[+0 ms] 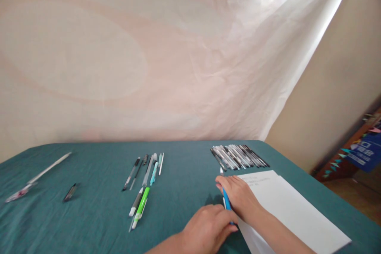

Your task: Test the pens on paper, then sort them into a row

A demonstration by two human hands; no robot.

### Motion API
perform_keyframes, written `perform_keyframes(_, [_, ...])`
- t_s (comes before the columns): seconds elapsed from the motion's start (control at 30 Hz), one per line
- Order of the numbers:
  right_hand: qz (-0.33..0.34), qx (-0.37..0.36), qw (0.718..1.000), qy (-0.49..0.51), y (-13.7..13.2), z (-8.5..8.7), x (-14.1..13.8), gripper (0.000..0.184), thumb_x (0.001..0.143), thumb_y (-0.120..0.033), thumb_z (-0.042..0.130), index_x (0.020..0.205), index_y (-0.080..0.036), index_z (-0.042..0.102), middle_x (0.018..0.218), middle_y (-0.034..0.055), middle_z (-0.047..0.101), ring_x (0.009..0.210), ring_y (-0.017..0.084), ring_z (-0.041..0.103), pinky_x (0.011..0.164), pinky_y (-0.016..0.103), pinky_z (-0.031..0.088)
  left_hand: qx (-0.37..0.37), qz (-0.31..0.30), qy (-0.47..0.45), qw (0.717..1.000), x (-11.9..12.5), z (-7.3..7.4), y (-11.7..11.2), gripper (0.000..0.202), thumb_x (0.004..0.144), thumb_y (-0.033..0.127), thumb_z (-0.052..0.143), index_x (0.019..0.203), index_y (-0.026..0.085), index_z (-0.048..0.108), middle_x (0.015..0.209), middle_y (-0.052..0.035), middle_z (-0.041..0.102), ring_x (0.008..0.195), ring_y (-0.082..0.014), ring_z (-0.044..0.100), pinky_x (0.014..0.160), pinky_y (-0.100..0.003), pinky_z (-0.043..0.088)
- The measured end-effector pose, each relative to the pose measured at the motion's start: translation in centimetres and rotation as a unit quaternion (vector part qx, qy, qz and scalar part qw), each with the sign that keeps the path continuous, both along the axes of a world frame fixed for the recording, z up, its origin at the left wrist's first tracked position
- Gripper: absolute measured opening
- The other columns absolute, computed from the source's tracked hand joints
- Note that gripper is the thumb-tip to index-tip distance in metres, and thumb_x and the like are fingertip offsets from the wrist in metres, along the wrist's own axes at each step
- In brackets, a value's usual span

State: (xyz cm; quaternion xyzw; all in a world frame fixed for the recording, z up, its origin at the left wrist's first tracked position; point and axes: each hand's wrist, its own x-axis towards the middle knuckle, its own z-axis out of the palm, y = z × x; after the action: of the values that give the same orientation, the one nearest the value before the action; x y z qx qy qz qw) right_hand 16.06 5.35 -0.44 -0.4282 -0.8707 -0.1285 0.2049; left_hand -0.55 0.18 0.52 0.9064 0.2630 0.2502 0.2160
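My right hand [239,196] rests on the teal tablecloth beside a white sheet of paper [293,210], fingers closed round a blue pen [226,200] whose pale tip points away from me. My left hand [208,228] sits just below it, fingers curled against the pen's lower end. Which hand carries the pen's weight I cannot make out.
A row of several dark and white pens [239,156] lies beyond the paper. Several pens, green and light blue among them [144,184], lie mid-table. A long white stick [49,168], a pinkish pen [19,193] and a small black cap [70,192] lie left. The table edge [342,206] slopes right.
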Motion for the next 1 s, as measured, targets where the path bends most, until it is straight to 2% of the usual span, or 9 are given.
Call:
perform_keyframes(0.13, [0.015, -0.124, 0.986, 0.107, -0.3, 0.1, 0.3, 0.038, 0.083, -0.016, 0.040, 0.120, -0.023, 0.041, 0.091, 0.0044, 0.063, 0.077, 0.017, 0.058, 0.068, 0.029, 0.040, -0.027, 0.019, -0.006, 0.999, 0.1, 0.1, 0.2, 0.027, 0.087, 0.035, 0.034, 0.107, 0.023, 0.047, 0.096, -0.0036, 0.058, 0.085, -0.0133, 0.053, 0.076, -0.022, 0.041])
perform_keyframes(0.2, [0.019, -0.204, 0.959, 0.196, -0.4, 0.2, 0.5, 0.053, 0.083, -0.019, 0.039, 0.132, -0.027, 0.022, 0.098, 0.0036, 0.060, 0.079, 0.015, 0.058, 0.069, 0.027, 0.042, -0.052, 0.045, -0.023, 0.997, 0.1, 0.0, 0.4, 0.028, 0.086, 0.036, 0.038, 0.110, 0.023, 0.046, 0.098, -0.0037, 0.057, 0.085, -0.0135, 0.053, 0.077, -0.023, 0.041])
perform_keyframes(0.27, [0.016, -0.260, 0.918, 0.299, -0.4, 0.5, 0.5, 0.050, 0.086, -0.026, 0.034, 0.133, -0.026, 0.017, 0.096, 0.0036, 0.059, 0.073, 0.013, 0.057, 0.066, 0.026, 0.043, -0.076, 0.074, -0.046, 0.993, 0.1, -0.1, 0.6, 0.026, 0.086, 0.033, 0.039, 0.110, 0.024, 0.045, 0.097, -0.0030, 0.056, 0.085, -0.0131, 0.052, 0.078, -0.023, 0.041])
perform_keyframes(0.5, [0.011, -0.494, 0.743, 0.450, -0.7, 1.4, -0.3, 0.034, 0.076, -0.047, 0.052, 0.090, -0.016, 0.056, 0.059, -0.0040, 0.047, 0.045, 0.006, 0.039, 0.040, 0.017, 0.027, -0.094, 0.090, -0.043, 0.991, 0.1, -0.3, 0.9, 0.022, 0.085, 0.030, 0.042, 0.105, 0.024, 0.047, 0.098, -0.0010, 0.057, 0.086, -0.0133, 0.052, 0.079, -0.024, 0.040])
perform_keyframes(0.6, [0.002, -0.523, 0.712, 0.469, -0.8, 1.5, -0.4, 0.035, 0.071, -0.049, 0.058, 0.081, -0.015, 0.059, 0.058, -0.0044, 0.045, 0.045, 0.004, 0.034, 0.039, 0.016, 0.023, -0.082, 0.080, 0.009, 0.993, 0.1, 0.0, 0.7, 0.029, 0.083, 0.032, 0.045, 0.111, 0.025, 0.044, 0.098, -0.0014, 0.058, 0.087, -0.0150, 0.052, 0.079, -0.026, 0.040])
perform_keyframes(0.7, [-0.017, -0.484, 0.746, 0.456, 0.6, 1.4, 0.8, 0.037, 0.071, -0.049, 0.057, 0.084, -0.015, 0.061, 0.058, -0.0038, 0.048, 0.046, 0.006, 0.037, 0.040, 0.017, 0.026, -0.082, 0.078, 0.031, 0.993, 0.1, 0.1, 0.6, 0.044, 0.081, 0.033, 0.048, 0.122, 0.026, 0.033, 0.102, -0.0020, 0.057, 0.089, -0.0160, 0.052, 0.081, -0.028, 0.039])
perform_keyframes(0.8, [-0.074, -0.373, 0.829, 0.410, 4.3, 0.7, 4.4, 0.038, 0.072, -0.049, 0.053, 0.085, -0.015, 0.062, 0.062, -0.0015, 0.054, 0.052, 0.009, 0.045, 0.045, 0.019, 0.032, -0.085, 0.076, 0.031, 0.993, 0.0, -0.1, 0.6, 0.043, 0.082, 0.034, 0.046, 0.122, 0.025, 0.033, 0.104, -0.0032, 0.056, 0.092, -0.0167, 0.051, 0.083, -0.029, 0.039])
perform_keyframes(0.9, [-0.223, -0.226, 0.917, 0.242, 9.1, -0.2, 9.7, 0.038, 0.072, -0.050, 0.048, 0.076, -0.016, 0.066, 0.062, 0.0010, 0.061, 0.058, 0.014, 0.052, 0.051, 0.022, 0.038, -0.076, 0.070, 0.034, 0.994, 0.0, -0.2, 0.6, 0.034, 0.083, 0.034, 0.043, 0.116, 0.023, 0.040, 0.103, -0.0037, 0.056, 0.093, -0.0168, 0.051, 0.083, -0.029, 0.038])
perform_keyframes(1.0, [-0.317, -0.181, 0.910, 0.198, 12.9, -0.9, 14.8, 0.033, 0.071, -0.045, 0.050, 0.074, -0.017, 0.068, 0.066, 0.0073, 0.065, 0.060, 0.018, 0.056, 0.051, 0.025, 0.037, -0.062, 0.062, 0.051, 0.995, 0.0, -0.1, 0.8, 0.029, 0.084, 0.033, 0.042, 0.111, 0.022, 0.044, 0.099, -0.0040, 0.057, 0.092, -0.0172, 0.051, 0.082, -0.030, 0.039])
